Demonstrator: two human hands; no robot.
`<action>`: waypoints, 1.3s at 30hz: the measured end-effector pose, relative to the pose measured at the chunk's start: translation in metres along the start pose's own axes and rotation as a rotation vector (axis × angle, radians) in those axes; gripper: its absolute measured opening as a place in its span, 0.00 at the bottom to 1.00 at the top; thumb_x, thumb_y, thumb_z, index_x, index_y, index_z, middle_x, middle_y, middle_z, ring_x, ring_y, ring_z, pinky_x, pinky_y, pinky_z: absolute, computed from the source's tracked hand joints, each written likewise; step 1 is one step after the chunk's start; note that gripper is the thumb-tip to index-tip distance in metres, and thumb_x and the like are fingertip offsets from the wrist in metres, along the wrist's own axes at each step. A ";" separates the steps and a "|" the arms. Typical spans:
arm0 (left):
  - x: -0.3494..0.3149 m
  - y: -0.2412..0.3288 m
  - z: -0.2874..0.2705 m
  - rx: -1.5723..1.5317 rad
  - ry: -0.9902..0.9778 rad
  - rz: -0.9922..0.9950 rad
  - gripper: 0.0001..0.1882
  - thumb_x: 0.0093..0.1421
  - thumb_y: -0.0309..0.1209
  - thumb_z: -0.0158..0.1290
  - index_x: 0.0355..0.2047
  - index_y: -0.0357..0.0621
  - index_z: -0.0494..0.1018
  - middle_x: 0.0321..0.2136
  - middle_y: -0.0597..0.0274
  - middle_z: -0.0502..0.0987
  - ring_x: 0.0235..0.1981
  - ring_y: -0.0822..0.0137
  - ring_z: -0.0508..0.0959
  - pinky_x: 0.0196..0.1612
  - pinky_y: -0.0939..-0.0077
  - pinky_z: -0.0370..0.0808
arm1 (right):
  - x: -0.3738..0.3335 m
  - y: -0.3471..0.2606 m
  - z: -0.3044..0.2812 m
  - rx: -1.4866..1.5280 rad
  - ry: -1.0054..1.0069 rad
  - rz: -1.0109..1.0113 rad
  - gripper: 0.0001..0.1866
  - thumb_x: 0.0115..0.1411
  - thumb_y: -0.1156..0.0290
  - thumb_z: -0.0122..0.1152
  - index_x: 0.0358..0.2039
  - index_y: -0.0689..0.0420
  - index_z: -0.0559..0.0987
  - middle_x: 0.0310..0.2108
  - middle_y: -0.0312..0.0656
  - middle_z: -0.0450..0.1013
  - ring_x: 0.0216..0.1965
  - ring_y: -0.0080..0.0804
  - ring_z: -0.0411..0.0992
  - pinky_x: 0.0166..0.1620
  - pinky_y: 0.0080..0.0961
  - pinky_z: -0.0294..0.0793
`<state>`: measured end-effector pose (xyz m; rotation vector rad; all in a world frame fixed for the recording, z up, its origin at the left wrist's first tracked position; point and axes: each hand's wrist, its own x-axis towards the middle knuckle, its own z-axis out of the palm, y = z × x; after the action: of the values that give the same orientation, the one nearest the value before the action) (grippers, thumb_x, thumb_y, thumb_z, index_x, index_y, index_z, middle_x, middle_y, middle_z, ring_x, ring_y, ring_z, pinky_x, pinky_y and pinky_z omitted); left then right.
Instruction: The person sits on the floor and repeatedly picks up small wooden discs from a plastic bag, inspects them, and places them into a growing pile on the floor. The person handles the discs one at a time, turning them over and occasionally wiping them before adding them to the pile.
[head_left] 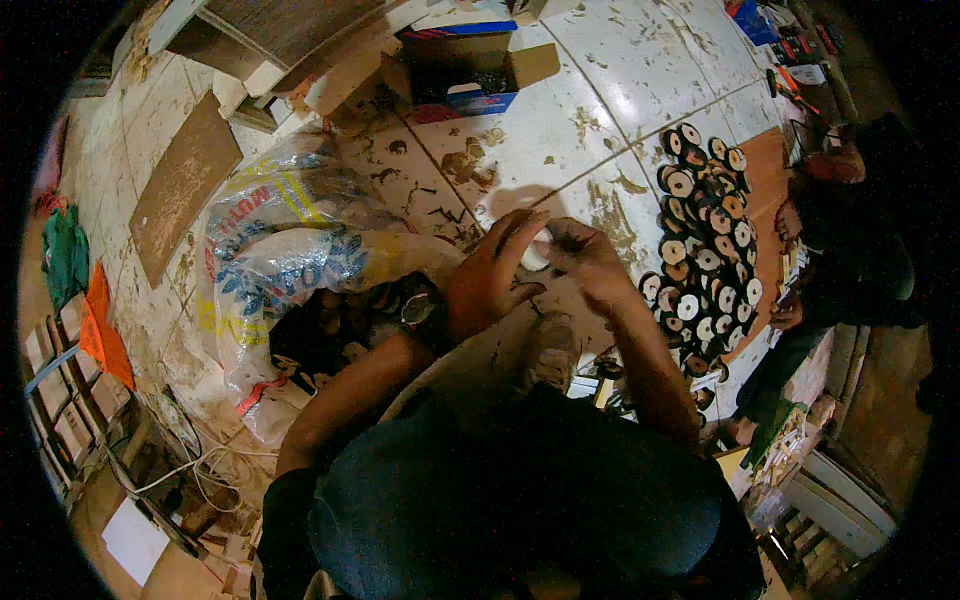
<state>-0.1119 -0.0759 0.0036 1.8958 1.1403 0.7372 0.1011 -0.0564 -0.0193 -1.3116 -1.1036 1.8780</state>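
Over the tiled floor, in front of my knees, my left hand (pixel 490 278) curves its fingers round a small white round piece (pixel 537 252). My right hand (pixel 592 262) closes on the same piece from the other side. Fingers hide much of it, so its exact kind does not show. Beside my left forearm lies an open plastic sack (pixel 290 245) with dark pieces (pixel 345 325) in its mouth. To the right of my right forearm, many pale round discs (pixel 705 245) with dark rims and centre holes lie in overlapping rows.
An open blue cardboard box (pixel 462 75) with dark contents stands ahead. A flat brown board (pixel 187 190) lies at the left, and loose cables (pixel 205 465) run at lower left. Another person (pixel 850 220) sits at the right beside the discs. Dirt marks the floor tiles (pixel 570 70).
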 end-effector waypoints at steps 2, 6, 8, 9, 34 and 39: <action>0.010 -0.025 -0.003 0.253 0.068 0.047 0.28 0.58 0.26 0.48 0.60 0.42 0.59 0.56 0.41 0.63 0.55 0.43 0.67 0.54 0.59 0.70 | 0.030 0.009 -0.065 -0.428 0.363 0.076 0.16 0.57 0.77 0.60 0.47 0.62 0.75 0.38 0.36 0.75 0.38 0.23 0.71 0.41 0.20 0.70; 0.033 -0.088 -0.021 0.607 0.004 -0.346 0.23 0.58 0.25 0.47 0.55 0.42 0.65 0.48 0.45 0.70 0.46 0.46 0.74 0.45 0.57 0.75 | 0.063 -0.022 -0.253 -1.504 0.727 -0.083 0.17 0.53 0.67 0.62 0.40 0.63 0.76 0.33 0.47 0.77 0.32 0.37 0.75 0.36 0.30 0.75; 0.042 -0.109 -0.025 0.796 -0.109 -0.492 0.19 0.58 0.25 0.46 0.51 0.41 0.69 0.42 0.47 0.72 0.42 0.49 0.76 0.40 0.57 0.77 | 0.063 -0.031 -0.320 -1.243 0.826 -0.264 0.20 0.52 0.56 0.64 0.38 0.59 0.77 0.34 0.48 0.77 0.33 0.45 0.76 0.35 0.35 0.75; 0.043 -0.116 -0.027 0.811 -0.120 -0.488 0.18 0.57 0.26 0.47 0.50 0.41 0.69 0.41 0.48 0.72 0.41 0.50 0.76 0.39 0.58 0.77 | 0.061 -0.032 -0.342 -1.274 0.787 -0.226 0.20 0.53 0.56 0.62 0.38 0.58 0.78 0.35 0.47 0.77 0.35 0.45 0.76 0.37 0.35 0.75; -0.094 -0.022 -0.048 0.337 -0.174 -0.306 0.12 0.57 0.31 0.51 0.41 0.42 0.73 0.39 0.50 0.77 0.31 0.50 0.79 0.36 0.61 0.75 | 0.008 -0.003 0.067 -0.161 0.215 -0.107 0.10 0.58 0.75 0.61 0.41 0.64 0.79 0.33 0.39 0.78 0.33 0.20 0.73 0.38 0.19 0.74; -0.110 -0.041 -0.031 0.788 -0.240 -0.052 0.14 0.56 0.33 0.51 0.42 0.45 0.74 0.39 0.50 0.75 0.35 0.47 0.77 0.39 0.58 0.75 | -0.014 0.013 0.074 -0.258 0.140 -0.078 0.11 0.58 0.74 0.62 0.41 0.64 0.79 0.32 0.40 0.78 0.32 0.21 0.74 0.36 0.20 0.75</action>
<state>-0.2015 -0.1531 -0.0234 2.4868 1.4372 -0.0090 0.0364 -0.0960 -0.0113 -1.4932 -1.3358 1.6007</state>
